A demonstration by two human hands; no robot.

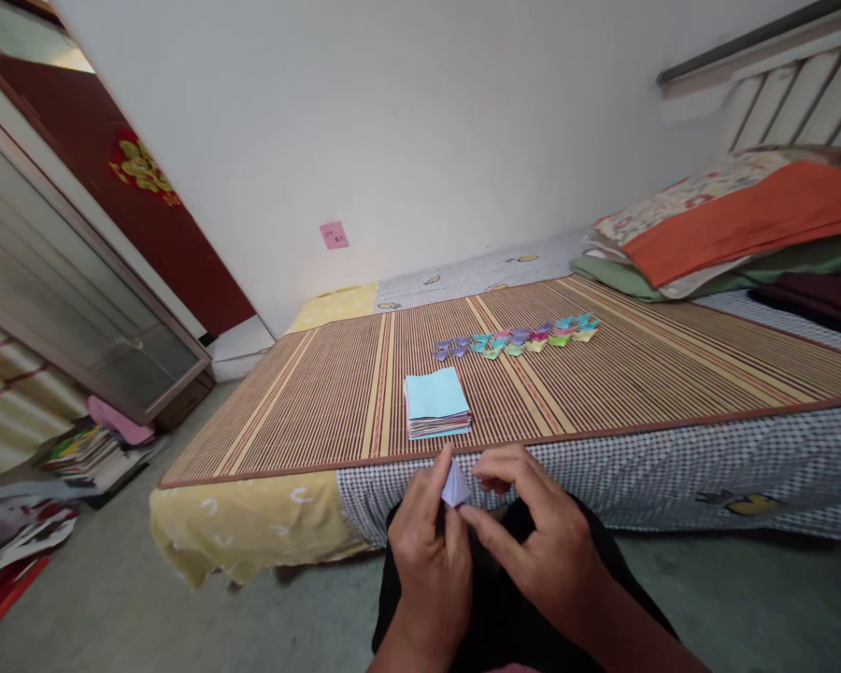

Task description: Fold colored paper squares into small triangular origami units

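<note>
A small folded piece of lavender paper [455, 485] is pinched in my left hand [427, 547], between the thumb and the index finger. Close by on its right is my right hand [543, 533], its thumb near the paper's lower corner and its index finger curled apart from the thumb. Whether the right thumb touches the paper I cannot tell. Just beyond my hands, a stack of square paper [438, 394] with a light blue top sheet lies on the striped mat. Farther back, several small folded paper pieces [519, 341] in many colours stand in rows.
A striped mat [308, 402] covers the bed, its brown edge running just in front of my hands. Pillows and folded bedding [743, 224] are piled at the right. A pink note [334, 235] is on the wall. Books [91, 458] stand on the floor at the left.
</note>
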